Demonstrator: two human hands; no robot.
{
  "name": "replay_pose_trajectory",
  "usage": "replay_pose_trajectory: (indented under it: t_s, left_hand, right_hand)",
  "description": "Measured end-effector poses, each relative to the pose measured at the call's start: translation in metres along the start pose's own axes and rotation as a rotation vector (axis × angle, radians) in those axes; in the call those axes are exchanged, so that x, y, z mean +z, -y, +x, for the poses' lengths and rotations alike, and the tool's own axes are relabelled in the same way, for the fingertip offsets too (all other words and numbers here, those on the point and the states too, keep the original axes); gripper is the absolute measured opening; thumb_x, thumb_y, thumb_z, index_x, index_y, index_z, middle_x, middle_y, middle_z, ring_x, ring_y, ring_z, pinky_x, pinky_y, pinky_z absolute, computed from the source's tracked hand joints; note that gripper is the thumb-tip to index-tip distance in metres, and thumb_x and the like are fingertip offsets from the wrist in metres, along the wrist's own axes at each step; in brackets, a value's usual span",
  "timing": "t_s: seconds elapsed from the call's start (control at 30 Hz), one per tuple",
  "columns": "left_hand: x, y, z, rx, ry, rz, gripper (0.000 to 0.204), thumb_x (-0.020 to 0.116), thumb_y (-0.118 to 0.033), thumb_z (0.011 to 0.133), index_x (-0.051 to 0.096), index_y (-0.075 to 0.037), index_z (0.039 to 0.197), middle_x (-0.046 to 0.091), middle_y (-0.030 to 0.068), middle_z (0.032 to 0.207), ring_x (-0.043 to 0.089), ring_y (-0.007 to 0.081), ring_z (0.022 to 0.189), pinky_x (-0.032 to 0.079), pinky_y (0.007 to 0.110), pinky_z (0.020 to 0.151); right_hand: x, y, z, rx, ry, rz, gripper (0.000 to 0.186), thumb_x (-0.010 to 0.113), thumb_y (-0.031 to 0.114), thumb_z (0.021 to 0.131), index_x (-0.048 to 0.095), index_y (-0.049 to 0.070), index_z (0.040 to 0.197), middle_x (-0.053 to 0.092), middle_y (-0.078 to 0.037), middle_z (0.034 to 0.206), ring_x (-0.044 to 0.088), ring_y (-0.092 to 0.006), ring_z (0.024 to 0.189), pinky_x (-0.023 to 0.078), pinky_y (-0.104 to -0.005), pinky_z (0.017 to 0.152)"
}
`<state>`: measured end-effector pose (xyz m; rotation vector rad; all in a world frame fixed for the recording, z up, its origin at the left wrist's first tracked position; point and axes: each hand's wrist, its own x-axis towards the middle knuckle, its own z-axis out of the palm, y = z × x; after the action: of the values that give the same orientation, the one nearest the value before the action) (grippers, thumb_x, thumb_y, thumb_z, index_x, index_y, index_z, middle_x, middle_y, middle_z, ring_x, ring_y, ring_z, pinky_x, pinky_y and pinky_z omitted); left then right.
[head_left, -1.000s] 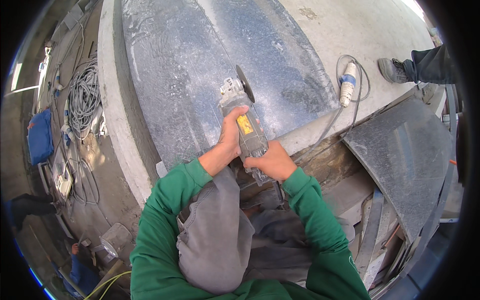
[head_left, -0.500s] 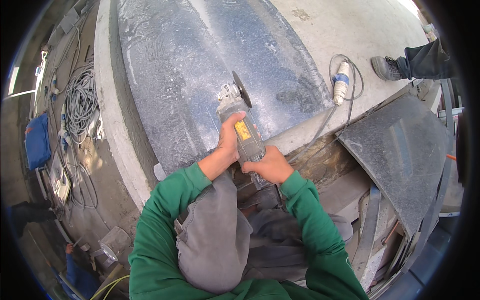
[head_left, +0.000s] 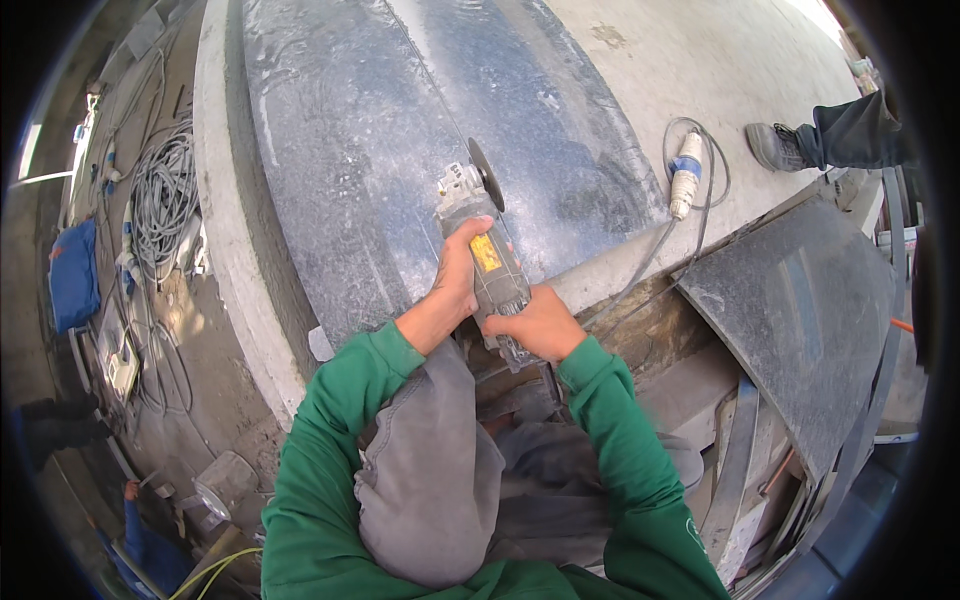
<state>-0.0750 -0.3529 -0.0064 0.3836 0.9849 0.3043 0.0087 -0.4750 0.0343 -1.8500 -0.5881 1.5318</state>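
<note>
An angle grinder [head_left: 502, 288] with a dark thin disc [head_left: 487, 174] is held in both my hands over a large dark stone slab [head_left: 340, 170]. My left hand [head_left: 457, 277] wraps round the body from the left, its thumb on top beside a yellow label. Lower down, my right hand [head_left: 541, 325] grips the rear of the tool. The disc stands edge-on to the slab, near a thin straight dark line running away from me. Whether its lower edge touches the stone cannot be made out.
A white-and-blue cable connector [head_left: 686, 176] lies on the pale ledge [head_left: 640, 60] at right, near a person's shoe [head_left: 776, 147]. Another dark slab [head_left: 800, 300] leans at right. Coiled grey cable [head_left: 163, 200], a blue cloth-like item [head_left: 74, 275] and a lamp [head_left: 224, 484] are on the left.
The grinder has shifted slightly away from me along the slab, both hands keeping their grip. The surroundings sit a little lower in the picture.
</note>
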Motion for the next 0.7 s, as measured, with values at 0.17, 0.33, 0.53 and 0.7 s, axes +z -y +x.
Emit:
replay_pose_trajectory:
  t_s: [0.17, 0.33, 0.53, 0.7]
  left_hand:
    - [-0.003, 0.026, -0.025, -0.028, -0.025, 0.005, 0.042, 0.066, -0.034, 0.082, 0.051, -0.005, 0.108, 0.063, 0.0163, 0.087, 0.066, 0.0281, 0.071, 0.057, 0.041, 0.064]
    - [-0.006, 0.022, -0.018, -0.036, -0.021, 0.004, 0.043, 0.064, -0.038, 0.081, 0.051, -0.005, 0.106, 0.062, 0.0148, 0.086, 0.066, 0.0286, 0.071, 0.057, 0.042, 0.064]
    - [-0.001, 0.003, 0.001, 0.009, 0.011, 0.014, 0.045, 0.063, -0.04, 0.081, 0.052, -0.003, 0.105, 0.062, 0.0146, 0.088, 0.066, 0.0292, 0.071, 0.056, 0.042, 0.063]
    - [-0.001, -0.015, 0.017, -0.001, -0.009, -0.001, 0.047, 0.063, -0.039, 0.081, 0.052, -0.002, 0.106, 0.062, 0.0153, 0.087, 0.065, 0.0298, 0.072, 0.056, 0.043, 0.063]
  right_hand:
    - [0.008, -0.022, -0.03, 0.008, -0.056, -0.029, 0.037, 0.077, 0.025, 0.064, 0.071, -0.001, 0.089, 0.072, -0.013, 0.082, 0.069, -0.0215, 0.077, 0.053, -0.0337, 0.073]
    - [0.009, -0.015, -0.026, 0.026, -0.037, -0.039, 0.038, 0.076, 0.025, 0.064, 0.071, -0.002, 0.09, 0.072, -0.013, 0.082, 0.069, -0.0219, 0.079, 0.053, -0.0339, 0.074]
    - [0.002, -0.005, 0.0, -0.018, -0.003, 0.007, 0.04, 0.077, 0.027, 0.064, 0.071, -0.002, 0.091, 0.071, -0.012, 0.083, 0.068, -0.0212, 0.078, 0.053, -0.0337, 0.073]
    - [-0.008, 0.019, 0.019, 0.099, 0.03, -0.028, 0.04, 0.078, 0.027, 0.066, 0.071, -0.002, 0.092, 0.071, -0.011, 0.084, 0.066, -0.0207, 0.077, 0.052, -0.0335, 0.071]
